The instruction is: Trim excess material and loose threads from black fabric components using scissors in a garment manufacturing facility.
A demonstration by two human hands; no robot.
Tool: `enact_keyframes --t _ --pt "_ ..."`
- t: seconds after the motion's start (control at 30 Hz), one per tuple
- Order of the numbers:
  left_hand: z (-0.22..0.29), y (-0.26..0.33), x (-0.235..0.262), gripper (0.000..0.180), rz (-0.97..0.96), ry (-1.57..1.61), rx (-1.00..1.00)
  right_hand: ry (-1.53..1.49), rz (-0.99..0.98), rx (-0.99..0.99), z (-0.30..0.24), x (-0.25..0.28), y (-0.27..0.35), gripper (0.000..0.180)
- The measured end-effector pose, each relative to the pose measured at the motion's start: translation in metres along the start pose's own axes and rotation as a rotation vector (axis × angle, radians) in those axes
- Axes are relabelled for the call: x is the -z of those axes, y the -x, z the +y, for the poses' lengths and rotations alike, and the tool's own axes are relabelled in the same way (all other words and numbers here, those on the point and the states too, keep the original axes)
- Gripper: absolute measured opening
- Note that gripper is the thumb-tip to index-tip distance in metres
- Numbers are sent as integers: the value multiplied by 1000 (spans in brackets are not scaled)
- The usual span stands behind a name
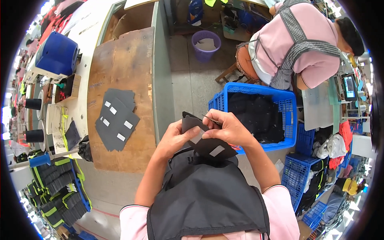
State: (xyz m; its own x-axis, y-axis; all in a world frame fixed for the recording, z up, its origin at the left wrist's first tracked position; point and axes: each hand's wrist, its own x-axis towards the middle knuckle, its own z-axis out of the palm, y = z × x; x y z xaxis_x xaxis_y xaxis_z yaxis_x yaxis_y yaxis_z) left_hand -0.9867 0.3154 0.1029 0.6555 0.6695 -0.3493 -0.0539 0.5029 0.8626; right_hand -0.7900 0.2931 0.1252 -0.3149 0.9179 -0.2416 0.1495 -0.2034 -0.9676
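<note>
Dark grey fabric pieces (218, 145) with white rectangular patches are held up over my lap. My left hand (176, 138) is closed on their left side, its thumb pressed flat beside a patch. At the upper right edge, my right hand (230, 130) is closed around small dark thread snips (214, 121), the tips pointing up and left. Its thumb touches the fabric near the same patch. Something red shows just below the right hand, too covered to name. More dark grey pieces (116, 118) with white patches lie in a fanned stack on the wooden board to the left.
A brown wooden board (120, 60) forms the table at my left. A blue crate (256, 86) holding black fabric stands ahead right, with a seated co-worker (300, 40) beyond it. A purple bin (206, 44) stands on the floor ahead. Bundled black pieces (56, 188) lie at far left.
</note>
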Motion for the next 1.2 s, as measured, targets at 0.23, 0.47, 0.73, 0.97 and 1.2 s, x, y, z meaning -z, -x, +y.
enact_keyframes --t 0.23,0.47,0.73,0.97,1.2 --pt "-12 4 -11 23 358 137 -33 545 524 194 -15 -31 21 31" --pt "-18 6 -23 18 479 337 -77 773 519 331 1 -46 36 27" --pt "-18 7 -27 16 473 385 -47 883 535 391 5 -45 33 25" --pt "-19 6 -25 16 473 452 -11 779 580 428 4 -41 37 23" --pt "-20 7 -25 15 460 440 -31 867 525 346 1 -44 35 24"
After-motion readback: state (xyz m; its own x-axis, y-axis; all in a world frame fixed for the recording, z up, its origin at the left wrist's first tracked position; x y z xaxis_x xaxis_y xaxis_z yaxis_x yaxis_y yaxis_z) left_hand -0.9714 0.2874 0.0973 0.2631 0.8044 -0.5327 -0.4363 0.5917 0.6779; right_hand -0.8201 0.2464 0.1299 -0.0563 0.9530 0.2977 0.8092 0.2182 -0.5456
